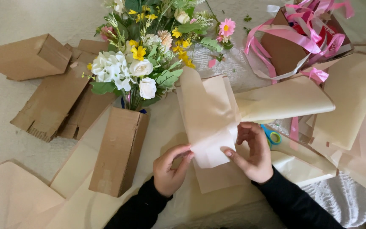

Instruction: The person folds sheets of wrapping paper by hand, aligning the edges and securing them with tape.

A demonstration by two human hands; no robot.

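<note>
Folded wrapping sheet (pixel 210 123): pale peach paper, gathered at its middle and fanning upward and to the right, held up in front of me above more sheets of the same paper.

My left hand (pixel 171 169): fingers curled, thumb and fingertips pinching the lower left edge of the folded sheet.

My right hand (pixel 253 152): fingers bent and close together, gripping the gathered right side of the sheet, thumb lying against the lower fold. Both sleeves are black.

Scissors (pixel 272 136): blue and green handles, just beside my right hand, mostly hidden under paper.

Tall cardboard box (pixel 119 150): plain brown, standing tilted just left of the sheet, holding a bouquet (pixel 142 46) of white, yellow and pink flowers with green leaves.

Flattened cardboard boxes (pixel 58 101): brown, overlapping, left of the bouquet; one closed oblong box (pixel 30 57) lies at the far left.

Open brown box (pixel 282 48): upper right, well apart from my hands, spilling pink ribbon (pixel 293 36) and something red; its lettering is too small to read.

Loose cream and peach sheets (pixel 350 97): stacked at the right and along the lower left.

White textured cloth (pixel 352 199): covers the surface beneath everything.
</note>
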